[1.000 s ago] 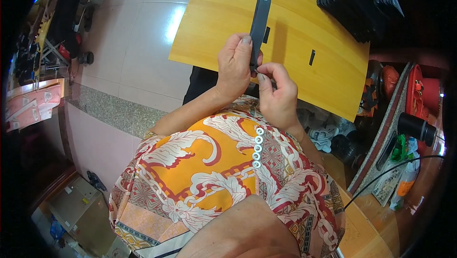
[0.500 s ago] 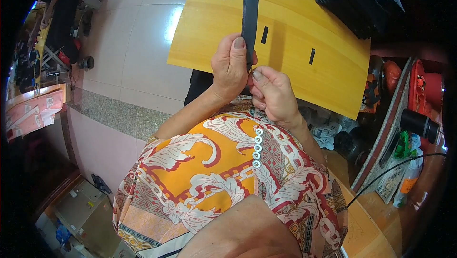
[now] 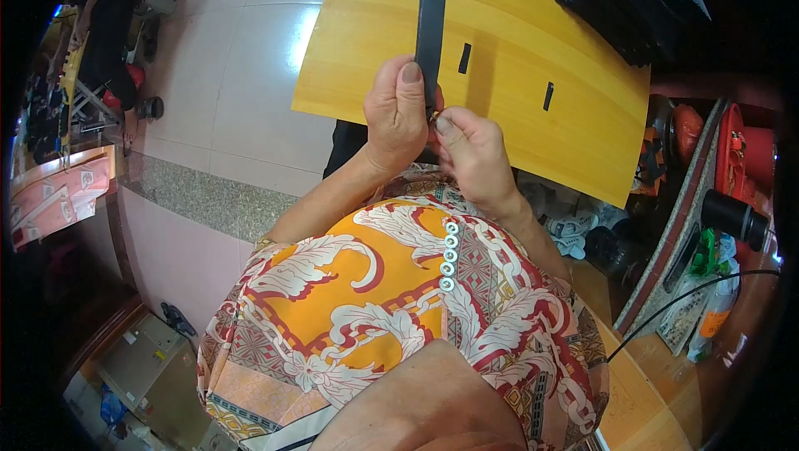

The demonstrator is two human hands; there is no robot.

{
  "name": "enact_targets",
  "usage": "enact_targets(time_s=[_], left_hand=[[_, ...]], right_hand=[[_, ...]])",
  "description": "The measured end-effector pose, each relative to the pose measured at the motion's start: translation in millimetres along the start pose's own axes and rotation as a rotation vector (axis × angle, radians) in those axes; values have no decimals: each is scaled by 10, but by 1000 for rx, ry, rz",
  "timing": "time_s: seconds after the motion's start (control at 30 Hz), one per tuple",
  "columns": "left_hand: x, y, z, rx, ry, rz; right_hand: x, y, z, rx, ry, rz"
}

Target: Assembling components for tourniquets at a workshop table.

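Note:
A long black strap (image 3: pixel 432 10) runs straight away from me over the yellow wooden table (image 3: pixel 516 135). My left hand (image 3: pixel 397 110) grips its near end, thumb lying on top. My right hand (image 3: pixel 471 154) pinches the same end just below and to the right, fingertips touching the strap beside the left thumb. What the fingertips hold there is hidden.
A stack of black parts (image 3: pixel 632 2) sits at the table's far right. Two short black pieces (image 3: pixel 464 57) (image 3: pixel 548 96) lie on the tabletop. To the right stand a red container (image 3: pixel 745 160) and clutter. Pale tiled floor (image 3: pixel 241 60) lies to the left.
The strap has swung from leaning right to pointing straight ahead. Both hands have stayed on its near end and shifted slightly left.

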State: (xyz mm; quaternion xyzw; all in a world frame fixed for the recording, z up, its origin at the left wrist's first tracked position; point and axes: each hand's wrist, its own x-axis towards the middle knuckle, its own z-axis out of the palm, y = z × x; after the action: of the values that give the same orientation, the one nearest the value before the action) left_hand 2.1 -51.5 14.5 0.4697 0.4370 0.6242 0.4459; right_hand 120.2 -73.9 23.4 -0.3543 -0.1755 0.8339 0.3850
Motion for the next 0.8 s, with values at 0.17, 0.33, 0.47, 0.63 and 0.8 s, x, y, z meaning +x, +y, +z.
enact_targets(time_s=[0.17,0.33,0.47,0.63,0.8], left_hand=[[-20,-50,46,39,2,93],[-21,46,-12,58,-75,-61],[-25,-21,-52,179,-108,-100],[-3,-34,-117,111,-231,-323],[-24,17,-63,-310,-180,-703]], right_hand=[[15,21,73,-1492,280,-1097],[-98,-188,68,-1138,147,-600],[-89,-177,40,-1361,156,-733],[-90,-172,47,-1592,111,-995],[-75,-164,20,-1706,69,-984]])
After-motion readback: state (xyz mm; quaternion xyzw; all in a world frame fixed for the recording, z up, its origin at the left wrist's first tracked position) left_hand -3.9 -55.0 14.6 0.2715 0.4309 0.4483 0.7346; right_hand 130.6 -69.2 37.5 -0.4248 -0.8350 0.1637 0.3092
